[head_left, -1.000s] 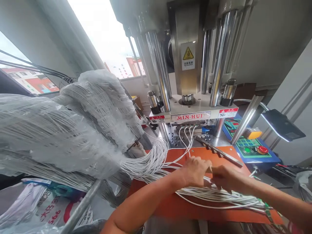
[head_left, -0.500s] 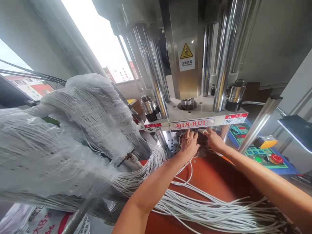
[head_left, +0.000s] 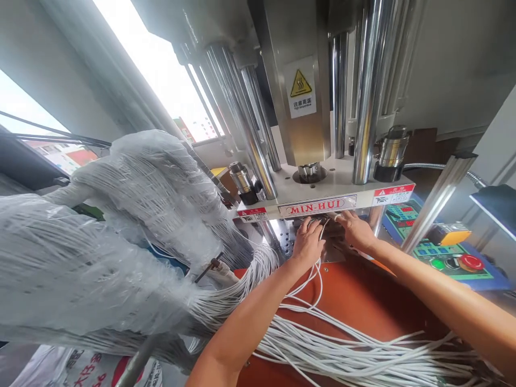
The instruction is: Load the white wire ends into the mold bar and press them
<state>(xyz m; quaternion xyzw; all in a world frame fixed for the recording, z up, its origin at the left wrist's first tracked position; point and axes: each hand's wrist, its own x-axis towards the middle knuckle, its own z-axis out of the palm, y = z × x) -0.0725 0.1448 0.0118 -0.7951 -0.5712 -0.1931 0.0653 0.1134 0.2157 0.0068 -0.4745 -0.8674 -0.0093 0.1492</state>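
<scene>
Under the front edge of the press plate [head_left: 266,208] marked MIN-HUI, both hands reach into the dark gap. My left hand [head_left: 309,239] is at the left of the gap, fingers bent and a little apart, with a white cable [head_left: 320,279] running beside it. What its fingertips touch is hidden. My right hand [head_left: 355,230] is at the right, fingers closed together near a thin light piece at the plate's edge; what they hold is too small to name. White cables [head_left: 342,349] lie in a bundle across the red-brown surface [head_left: 363,306] below my forearms.
Plastic-wrapped cable bundles [head_left: 157,188] hang at the left beside a metal clamp [head_left: 212,263]. Chrome columns [head_left: 367,107] rise above the plate. A control panel [head_left: 455,258] with green and red buttons stands at the right, behind a metal post [head_left: 439,204].
The view has shifted slightly. A white cable now shows by my left fingers, whose tips have drawn slightly closer to the gap. My right hand stays at the plate's edge.
</scene>
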